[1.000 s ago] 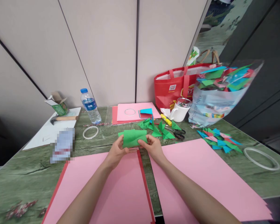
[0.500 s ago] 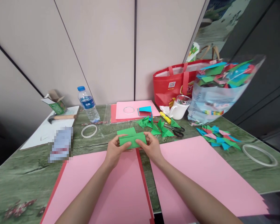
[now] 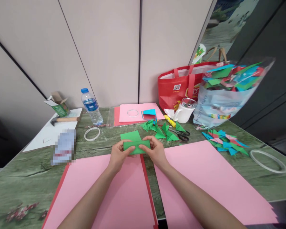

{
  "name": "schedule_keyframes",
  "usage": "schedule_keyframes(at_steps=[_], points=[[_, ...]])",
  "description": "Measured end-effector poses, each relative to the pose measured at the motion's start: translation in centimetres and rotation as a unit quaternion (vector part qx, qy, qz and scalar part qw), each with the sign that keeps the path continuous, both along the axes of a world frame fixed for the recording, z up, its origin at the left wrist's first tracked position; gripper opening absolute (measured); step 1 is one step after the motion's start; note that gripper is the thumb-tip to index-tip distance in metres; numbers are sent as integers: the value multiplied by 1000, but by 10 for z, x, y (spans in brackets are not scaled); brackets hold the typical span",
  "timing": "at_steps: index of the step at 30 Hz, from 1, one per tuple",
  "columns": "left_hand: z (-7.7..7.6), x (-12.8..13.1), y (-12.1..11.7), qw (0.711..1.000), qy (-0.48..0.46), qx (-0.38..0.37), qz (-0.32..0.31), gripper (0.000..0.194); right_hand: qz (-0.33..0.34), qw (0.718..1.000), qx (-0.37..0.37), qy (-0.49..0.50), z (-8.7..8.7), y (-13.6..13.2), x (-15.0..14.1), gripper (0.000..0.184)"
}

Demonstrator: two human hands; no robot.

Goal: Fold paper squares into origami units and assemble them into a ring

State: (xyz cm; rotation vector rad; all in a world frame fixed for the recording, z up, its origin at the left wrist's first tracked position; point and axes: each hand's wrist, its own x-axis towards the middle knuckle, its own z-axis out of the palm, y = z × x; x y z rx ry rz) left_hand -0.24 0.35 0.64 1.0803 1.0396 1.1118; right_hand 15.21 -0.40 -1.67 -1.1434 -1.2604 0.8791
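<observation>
soft, even light; faint shading across the left pink paper (image 3: 126, 187); edges stretched; a bluish packet (image 3: 64, 147) pixelated.

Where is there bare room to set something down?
Bare: the tabletop left of the left pink sheets, and a patch between the right pink sheets and right white ring. Crowded: beyond the right hand, with green folded pieces, scissors, mug.

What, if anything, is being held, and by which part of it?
Folded green paper: the left hand grips its left end, the right hand its right end, thumbs on the near face.
</observation>
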Motion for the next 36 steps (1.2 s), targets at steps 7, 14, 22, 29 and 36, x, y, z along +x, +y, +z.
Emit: schedule_keyframes(at_steps=[7,14,22,29,36], points=[[-2,-1,0,1000,1,2,2,34,-3,1000,4,-9,0,0,0,28],[0,0,-1,1000,15,7,20,32,-13,1000,-5,-27,-4,1,0,30],[-2,0,0,1000,12,7,21,29,-11,1000,-4,-19,-7,2,0,27],[-2,-1,1,1000,17,1,24,27,-12,1000,-19,-19,-9,4,-2,26],[-6,-3,3,999,9,-14,28,24,-5,999,-36,-31,-13,10,-4,27]])
